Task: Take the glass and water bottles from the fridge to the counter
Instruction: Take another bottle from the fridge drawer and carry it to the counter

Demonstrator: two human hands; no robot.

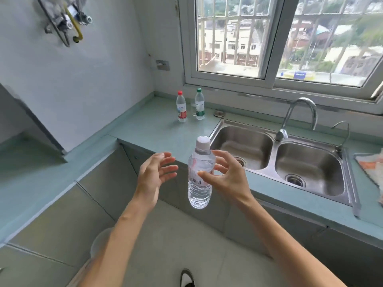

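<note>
A clear water bottle with a white cap [199, 189] hangs upright in the air in front of the counter edge. My right hand [226, 175] holds it loosely, thumb on the label and fingers curled behind it. To the left of the bottle, my left hand [154, 175] is open with fingers spread, not touching it. At the back of the green counter [149, 129] stand a red-capped bottle [181, 107] and a green-capped bottle [199, 104]. A clear glass [193, 110] shows faintly between them.
A steel double sink [275, 156] with a tall faucet [298, 114] lies right of the bottles. A small round metal piece [219, 113] sits behind the sink corner. A patterned cloth [371, 170] lies at the far right. A white round container [101, 241] stands on the floor.
</note>
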